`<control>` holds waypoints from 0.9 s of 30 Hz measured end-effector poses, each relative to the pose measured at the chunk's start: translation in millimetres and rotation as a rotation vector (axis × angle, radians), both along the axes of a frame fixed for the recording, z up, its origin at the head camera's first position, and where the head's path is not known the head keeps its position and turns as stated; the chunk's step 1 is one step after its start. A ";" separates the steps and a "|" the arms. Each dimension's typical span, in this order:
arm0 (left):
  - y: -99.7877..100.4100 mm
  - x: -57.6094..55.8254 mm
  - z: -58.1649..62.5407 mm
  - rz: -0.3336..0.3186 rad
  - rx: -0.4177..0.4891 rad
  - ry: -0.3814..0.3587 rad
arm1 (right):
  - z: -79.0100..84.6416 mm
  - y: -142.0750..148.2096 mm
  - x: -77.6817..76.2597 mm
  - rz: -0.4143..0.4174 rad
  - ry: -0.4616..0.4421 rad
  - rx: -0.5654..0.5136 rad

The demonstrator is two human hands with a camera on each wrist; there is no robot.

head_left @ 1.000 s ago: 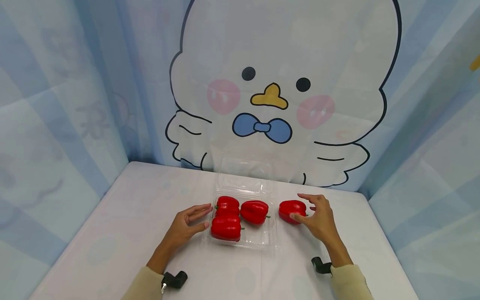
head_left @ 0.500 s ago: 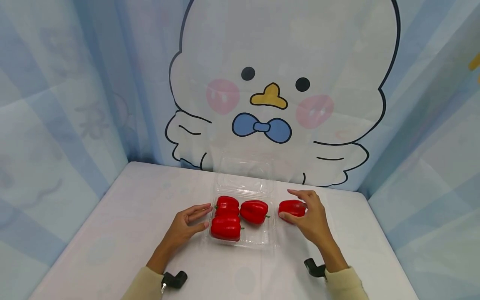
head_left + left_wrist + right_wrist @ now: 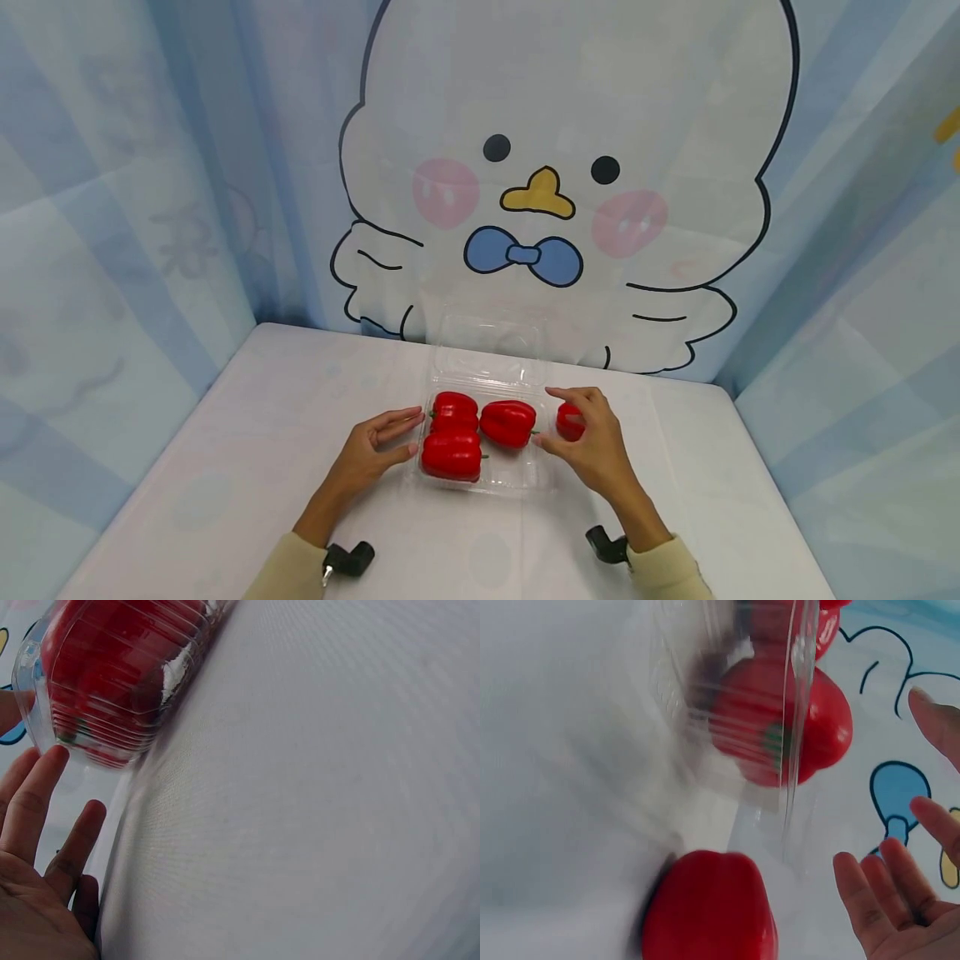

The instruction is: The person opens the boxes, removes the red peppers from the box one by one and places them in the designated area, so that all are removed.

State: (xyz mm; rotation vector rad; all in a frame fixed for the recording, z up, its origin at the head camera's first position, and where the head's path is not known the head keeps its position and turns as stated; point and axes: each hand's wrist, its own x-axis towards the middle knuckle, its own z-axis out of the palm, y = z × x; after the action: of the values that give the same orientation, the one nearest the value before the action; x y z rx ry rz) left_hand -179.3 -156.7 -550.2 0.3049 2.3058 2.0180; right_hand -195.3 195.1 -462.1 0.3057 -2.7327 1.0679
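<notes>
A clear plastic clamshell box (image 3: 517,477) stands on the table with its lid raised at the back. Three red bell peppers lie inside: one at the back left (image 3: 454,409), one at the front left (image 3: 452,457) and one at the right (image 3: 508,423). My left hand (image 3: 367,450) stays at the box's left side, its fingertips against the wall and the fingers fairly straight. Another red bell pepper (image 3: 709,911) lies on the table right of the box. My right hand (image 3: 592,442) hovers above it near the box's right edge, fingers spread, holding nothing; it partly hides that pepper.
The open lid (image 3: 491,346) leans up near the cartoon backdrop (image 3: 540,317) at the table's back edge. White tabletop (image 3: 247,467) extends on both sides. Patterned curtains (image 3: 112,208) stand left and right.
My right hand has moved left from around the loose pepper to the box's right edge. That pepper has stayed on the table. My left hand has kept its place.
</notes>
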 end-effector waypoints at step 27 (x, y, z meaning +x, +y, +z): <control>-1.9 -0.5 0.1 -0.014 -0.005 0.007 | -17.7 -39.3 -7.1 0.053 -0.067 0.005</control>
State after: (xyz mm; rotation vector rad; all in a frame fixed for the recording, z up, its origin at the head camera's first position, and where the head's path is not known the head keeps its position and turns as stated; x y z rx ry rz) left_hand -179.8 -158.6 -550.2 0.3272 2.3058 2.0081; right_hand -202.3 155.8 -479.8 0.3510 -2.8008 1.1048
